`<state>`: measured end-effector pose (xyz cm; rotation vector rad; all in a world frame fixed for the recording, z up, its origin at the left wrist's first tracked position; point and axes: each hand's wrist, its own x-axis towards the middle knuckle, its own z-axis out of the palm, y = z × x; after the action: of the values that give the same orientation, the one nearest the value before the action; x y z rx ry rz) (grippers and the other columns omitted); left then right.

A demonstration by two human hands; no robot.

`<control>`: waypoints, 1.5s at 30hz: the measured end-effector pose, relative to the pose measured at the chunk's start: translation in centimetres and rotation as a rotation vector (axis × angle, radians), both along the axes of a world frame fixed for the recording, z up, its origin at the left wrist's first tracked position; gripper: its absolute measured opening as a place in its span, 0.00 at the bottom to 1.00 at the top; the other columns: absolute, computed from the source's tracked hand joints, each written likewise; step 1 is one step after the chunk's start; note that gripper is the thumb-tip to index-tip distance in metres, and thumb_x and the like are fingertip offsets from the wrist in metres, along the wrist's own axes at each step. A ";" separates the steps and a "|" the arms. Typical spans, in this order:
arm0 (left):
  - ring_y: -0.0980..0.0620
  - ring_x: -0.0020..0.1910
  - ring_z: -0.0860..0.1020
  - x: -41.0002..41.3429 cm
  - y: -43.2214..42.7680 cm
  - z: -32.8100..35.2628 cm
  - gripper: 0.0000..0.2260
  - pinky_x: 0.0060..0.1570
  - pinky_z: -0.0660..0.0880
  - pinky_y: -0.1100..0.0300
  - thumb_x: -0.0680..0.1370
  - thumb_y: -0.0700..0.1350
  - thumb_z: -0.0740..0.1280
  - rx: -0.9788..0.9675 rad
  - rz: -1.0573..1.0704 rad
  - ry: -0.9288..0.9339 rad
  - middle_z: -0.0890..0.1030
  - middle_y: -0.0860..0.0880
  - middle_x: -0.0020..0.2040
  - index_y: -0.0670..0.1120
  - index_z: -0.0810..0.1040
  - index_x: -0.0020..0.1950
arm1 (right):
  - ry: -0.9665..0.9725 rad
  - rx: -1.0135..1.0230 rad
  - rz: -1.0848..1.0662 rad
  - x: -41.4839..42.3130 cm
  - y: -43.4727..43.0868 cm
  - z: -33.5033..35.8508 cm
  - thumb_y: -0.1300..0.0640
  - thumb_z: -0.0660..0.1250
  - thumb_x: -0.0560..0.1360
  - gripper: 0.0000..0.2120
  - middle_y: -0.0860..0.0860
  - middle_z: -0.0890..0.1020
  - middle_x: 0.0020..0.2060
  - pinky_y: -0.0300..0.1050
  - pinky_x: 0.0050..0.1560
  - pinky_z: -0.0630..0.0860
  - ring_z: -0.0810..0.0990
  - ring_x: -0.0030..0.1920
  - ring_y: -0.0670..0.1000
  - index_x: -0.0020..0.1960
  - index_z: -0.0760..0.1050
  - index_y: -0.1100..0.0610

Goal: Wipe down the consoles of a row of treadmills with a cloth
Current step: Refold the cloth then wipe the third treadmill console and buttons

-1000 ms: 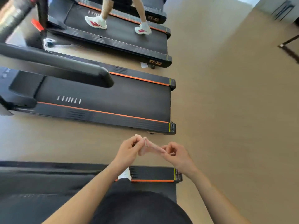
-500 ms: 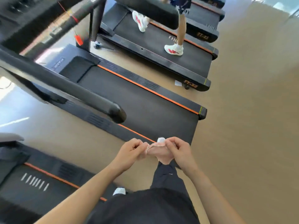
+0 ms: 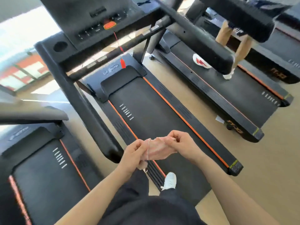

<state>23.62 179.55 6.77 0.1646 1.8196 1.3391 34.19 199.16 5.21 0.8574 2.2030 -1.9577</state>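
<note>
Tan gym flooring (image 3: 267, 184) runs between a row of black treadmills with orange-trimmed decks, and bright daylight comes in at the far left.

At the centre of the view a thin, pale, almost see-through cloth (image 3: 159, 149) is stretched between the person's two hands, held in the air above the near end of the middle treadmill's belt (image 3: 154, 111). The left hand (image 3: 134, 154) is closed on the cloth's left edge, with a corner dangling below the fist; the right hand (image 3: 183, 143) pinches its upper right edge between fingertips and thumb. Judging by the pull between the hands, the cloth is being opened or refolded rather than used.

The cloth is well apart from the middle treadmill's console (image 3: 97, 21), which sits up at the top of the view with its button rows, an orange stop button (image 3: 110, 24) and a red safety cord (image 3: 119, 44) hanging to a red clip. No wiping is under way on it, and nothing shows whether any console has already been cleaned. So this console appears to be still ahead, as may be the next one to the right, where another person's legs (image 3: 235, 44) stand on the belt.

The person's white shoe (image 3: 169, 181) is planted beside the deck's edge.
</note>
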 end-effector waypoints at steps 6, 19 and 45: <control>0.60 0.30 0.70 -7.0 1.7 -0.9 0.11 0.33 0.69 0.67 0.82 0.46 0.68 -0.063 0.098 0.242 0.75 0.57 0.32 0.41 0.77 0.44 | 0.005 0.120 0.111 -9.4 3.8 0.2 0.53 0.72 0.78 0.05 0.51 0.85 0.39 0.46 0.41 0.76 0.79 0.39 0.45 0.45 0.82 0.53; 0.55 0.35 0.77 -26.2 1.8 -1.2 0.06 0.35 0.74 0.69 0.80 0.38 0.69 0.007 0.428 0.245 0.84 0.43 0.41 0.46 0.85 0.50 | 0.070 0.360 0.337 -32.7 7.4 3.3 0.54 0.71 0.78 0.04 0.46 0.84 0.38 0.43 0.43 0.76 0.80 0.40 0.45 0.45 0.82 0.51; 0.55 0.48 0.79 -63.3 10.9 9.1 0.11 0.56 0.73 0.57 0.81 0.54 0.66 -0.464 1.027 0.876 0.81 0.57 0.46 0.50 0.84 0.56 | 0.687 0.389 0.494 -79.7 13.8 13.7 0.64 0.72 0.73 0.07 0.42 0.83 0.37 0.32 0.42 0.73 0.79 0.37 0.40 0.43 0.82 0.52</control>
<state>-39.67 190.42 15.84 -0.6123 3.1539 1.5432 -45.52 212.98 18.89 -0.4232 2.8298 -1.7494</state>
